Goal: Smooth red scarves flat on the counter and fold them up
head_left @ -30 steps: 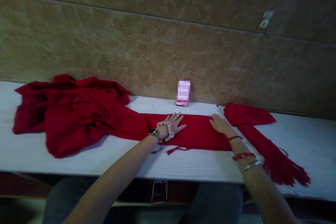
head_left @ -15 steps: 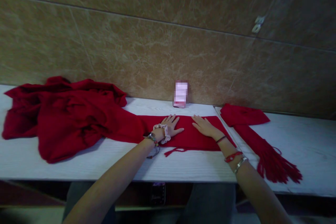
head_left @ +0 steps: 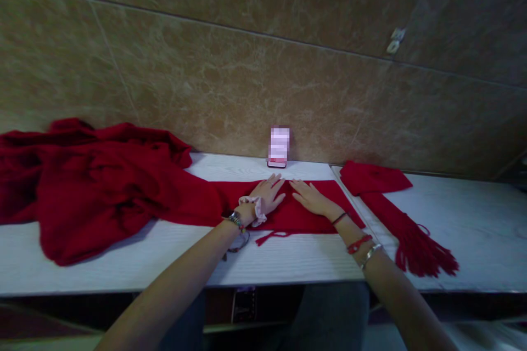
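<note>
Red cloth (head_left: 177, 197) lies along the white surface (head_left: 304, 263), already flat under the left hand (head_left: 267, 196) and right hand (head_left: 312, 198), each grip with fingers extended, clamped on nothing. Leftward, it is a rumpled heap (head_left: 99, 192), not yet flat.

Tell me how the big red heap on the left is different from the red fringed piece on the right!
The red heap looks much bigger than the fringed piece. The red heap is crumpled in loose folds, while the fringed piece lies narrower and flatter. The fringed piece ends in loose strands; none show on the red heap. Both are red cloth on the white table.
</note>
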Demonstrator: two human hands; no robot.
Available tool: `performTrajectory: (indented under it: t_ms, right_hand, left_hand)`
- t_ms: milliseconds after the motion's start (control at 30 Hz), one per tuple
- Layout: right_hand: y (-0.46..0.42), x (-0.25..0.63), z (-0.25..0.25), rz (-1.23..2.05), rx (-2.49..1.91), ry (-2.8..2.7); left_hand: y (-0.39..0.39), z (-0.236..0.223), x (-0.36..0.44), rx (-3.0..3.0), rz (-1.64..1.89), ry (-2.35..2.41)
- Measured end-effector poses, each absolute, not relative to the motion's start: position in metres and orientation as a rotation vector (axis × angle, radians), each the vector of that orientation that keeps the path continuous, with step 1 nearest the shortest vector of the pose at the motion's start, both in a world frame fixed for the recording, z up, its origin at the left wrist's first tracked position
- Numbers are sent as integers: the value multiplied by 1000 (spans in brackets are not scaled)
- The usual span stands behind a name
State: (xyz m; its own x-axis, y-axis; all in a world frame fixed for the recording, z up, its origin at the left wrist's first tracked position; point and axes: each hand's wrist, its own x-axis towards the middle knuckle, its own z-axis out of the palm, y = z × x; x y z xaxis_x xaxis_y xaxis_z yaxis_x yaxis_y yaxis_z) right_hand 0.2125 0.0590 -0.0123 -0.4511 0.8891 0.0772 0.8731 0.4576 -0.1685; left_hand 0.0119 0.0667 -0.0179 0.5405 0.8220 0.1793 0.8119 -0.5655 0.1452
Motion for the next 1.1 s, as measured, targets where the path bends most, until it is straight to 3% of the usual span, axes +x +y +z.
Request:
performTrajectory:
  t_ms: [167, 333, 467, 633, 900, 1000, 1100]
  right_hand:
    - [61, 227, -14, 130, -1835, -2481]
    - [66, 263, -11, -65, -2120, -2281]
    - [62, 253, -5, -128, -1930, -2301]
    - [50, 212, -3, 136, -1538, -2578]
    - [65, 243, -10, 65, -1960, -2430]
    - [67, 255, -8, -48, -2088, -2293]
    - [63, 243, -6, -102, -1936, -2331]
  left_hand:
    - [61, -22, 15, 2649, 185, 1419]
    - [57, -25, 12, 2531, 229, 1707]
    - [53, -19, 4, 2416, 240, 1905]
    - [51, -5, -2, 2289, 200, 2020]
    - [58, -6, -9, 2312, 185, 2105]
    - [64, -9, -7, 2484, 268, 1978]
    - [65, -12, 1, 2678, 353, 1651]
